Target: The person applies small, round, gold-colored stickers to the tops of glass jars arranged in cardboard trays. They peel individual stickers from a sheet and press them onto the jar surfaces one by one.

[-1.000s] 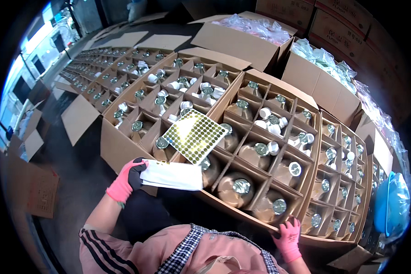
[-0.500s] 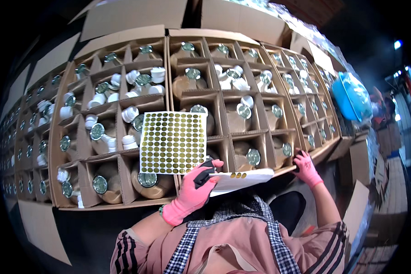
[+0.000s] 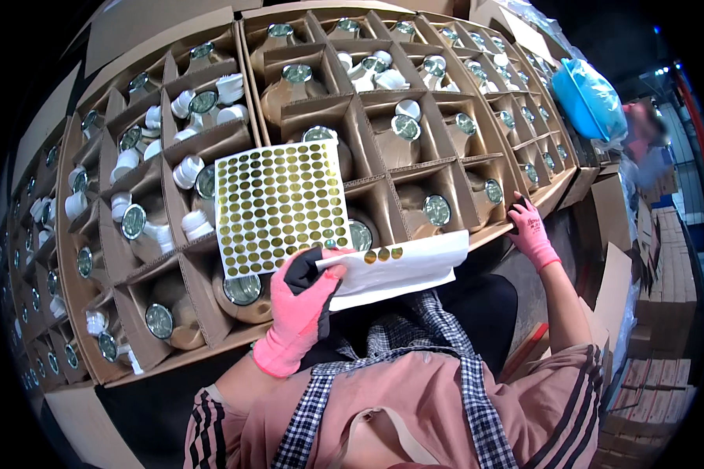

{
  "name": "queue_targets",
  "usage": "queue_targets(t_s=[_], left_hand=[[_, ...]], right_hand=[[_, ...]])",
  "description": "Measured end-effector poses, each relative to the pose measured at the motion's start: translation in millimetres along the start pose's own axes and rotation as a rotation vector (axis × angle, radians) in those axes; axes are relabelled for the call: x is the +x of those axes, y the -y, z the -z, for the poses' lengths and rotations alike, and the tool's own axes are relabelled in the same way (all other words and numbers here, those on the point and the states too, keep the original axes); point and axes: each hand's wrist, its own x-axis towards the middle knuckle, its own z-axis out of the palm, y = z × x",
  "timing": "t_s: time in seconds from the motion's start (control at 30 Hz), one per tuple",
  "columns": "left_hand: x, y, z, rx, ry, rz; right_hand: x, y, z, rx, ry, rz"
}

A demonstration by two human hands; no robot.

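Left hand (image 3: 301,309) closed, pinching the white paper (image 3: 403,272) and the near edge of the gold-dot sheet (image 3: 281,205); I can't tell whether these are one folded piece. The sheet spans two adjoining cartons, covering some bottles below. Right hand (image 3: 530,234) at the near rim of the right-hand carton (image 3: 491,234); gripping or merely resting, I can't tell.

Risks, my judgement:
1. Sheet held only near one edge; far end could bend or catch on a divider (image 3: 434,165).
2. Dragged low, it could nudge loose white caps (image 3: 197,224).
3. Thumb rubbing the paper could lift its three dots.
4. A hard pull on the rim could knock glass bottles (image 3: 436,209) against cardboard.
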Motion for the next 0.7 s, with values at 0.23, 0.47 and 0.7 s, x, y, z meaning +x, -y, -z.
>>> queue_targets(t_s=[0.23, 0.47, 0.7], left_hand=[[-2.7, 3.8, -10.6, 0.065, 0.070, -0.135], [15.5, 16.4, -30.6, 0.244, 0.295, -0.413], [23.6, 12.2, -54.6, 0.468, 0.435, -0.234]], right_hand=[[-8.9, 33.3, 45.8, 0.107, -0.116, -0.034], [-13.2, 148.7, 145.3, 0.531, -0.432, 0.403], [-1.3, 144.4, 103.2, 0.653, -0.327, 0.374]])
